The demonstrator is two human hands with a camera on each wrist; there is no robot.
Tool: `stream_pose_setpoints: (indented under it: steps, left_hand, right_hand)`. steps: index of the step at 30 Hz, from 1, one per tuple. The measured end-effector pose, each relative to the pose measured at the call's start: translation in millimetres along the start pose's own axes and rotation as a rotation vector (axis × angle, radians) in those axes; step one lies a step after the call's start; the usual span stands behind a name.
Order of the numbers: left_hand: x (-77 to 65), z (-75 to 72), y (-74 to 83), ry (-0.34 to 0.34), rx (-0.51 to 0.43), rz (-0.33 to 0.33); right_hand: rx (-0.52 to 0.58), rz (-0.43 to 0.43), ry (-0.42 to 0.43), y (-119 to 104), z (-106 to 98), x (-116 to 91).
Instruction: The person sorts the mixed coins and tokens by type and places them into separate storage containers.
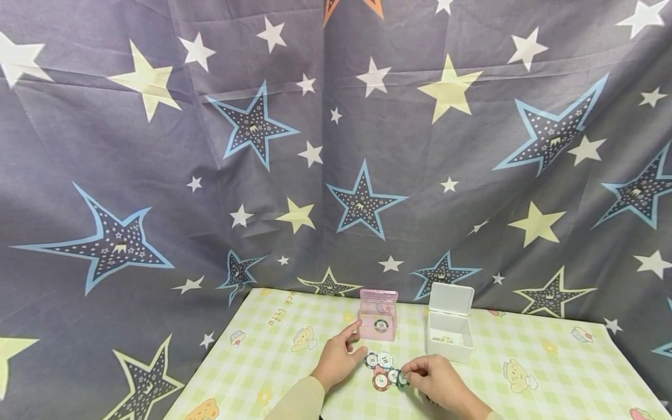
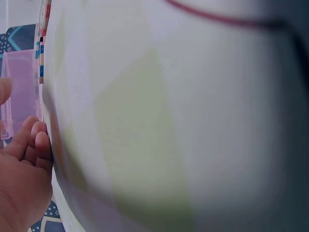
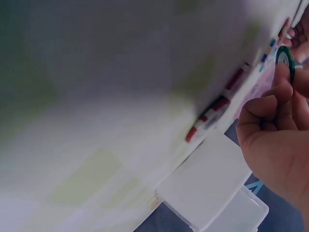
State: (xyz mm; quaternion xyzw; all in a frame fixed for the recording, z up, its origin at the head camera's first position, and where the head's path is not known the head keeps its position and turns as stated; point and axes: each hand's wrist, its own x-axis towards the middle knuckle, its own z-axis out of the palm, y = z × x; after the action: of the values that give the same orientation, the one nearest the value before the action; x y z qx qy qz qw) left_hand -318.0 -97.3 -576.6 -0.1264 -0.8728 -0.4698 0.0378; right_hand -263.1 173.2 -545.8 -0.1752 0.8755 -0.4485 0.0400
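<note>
My right hand (image 1: 440, 382) pinches a green poker chip (image 3: 280, 55) between thumb and finger, over the right side of a small group of chips. In that group lie a red chip (image 1: 381, 381), a dark chip (image 1: 371, 361) and a pale one (image 1: 386, 359) marked 10, partly overlapping. To their left, my left hand (image 1: 336, 359) rests low by the tablecloth, index finger extended at the side of a clear pink box (image 1: 369, 333). The box's lid is up, and a dark chip (image 1: 381, 325) shows inside. In the left wrist view the left hand (image 2: 21, 176) holds nothing.
A white box (image 1: 452, 352) with its lid raised stands behind my right hand, with small yellowish things inside. More red-and-white chips (image 3: 205, 121) lie on the table beneath the right wrist. A star-patterned curtain (image 1: 294, 175) hangs behind the checked tablecloth (image 1: 546, 350).
</note>
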Motion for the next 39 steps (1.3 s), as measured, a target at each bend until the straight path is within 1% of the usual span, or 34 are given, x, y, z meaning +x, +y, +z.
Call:
stream_pose_setpoints:
  steps: [3,7,9,12,17,20,24,29,33,37,39]
  left_hand:
    - [-0.8,-0.5,0.4,0.000,0.000,0.005]
    - [-0.2,-0.6,0.1,0.003,-0.006,0.008]
    - [0.3,0.0,-0.6,0.006,-0.009,0.015]
    - [0.8,1.0,-1.6,0.005,-0.010,0.012]
    - [1.0,2.8,-3.2,0.000,-0.008,0.003]
    - [1.4,3.1,-3.8,0.000,-0.005,0.002]
    - [2.0,2.9,-3.9,0.001,0.004,-0.001]
    - [1.2,4.8,-4.7,-0.004,0.005,0.004]
    - [0.9,5.0,-4.8,-0.002,0.007,0.007]
    - [1.4,3.2,-3.9,0.000,0.004,0.003]
    - [1.9,2.4,-4.1,0.003,0.001,0.004]
  right_hand:
    - [0.016,0.048,0.105,-7,0,9]
    - [0.059,0.142,0.265,-18,3,25]
    - [0.079,0.185,0.325,-21,6,33]
    - [0.098,0.208,0.383,-24,11,45]
    - [0.112,0.200,0.433,-26,17,59]
    - [0.110,0.194,0.451,-28,19,65]
    - [0.128,0.186,0.443,-30,21,70]
    - [0.134,0.192,0.410,-28,22,65]
    - [0.094,0.195,0.376,-24,17,52]
    - [0.004,0.177,0.325,-20,5,32]
    - [-0.052,0.161,0.282,-16,-2,20]
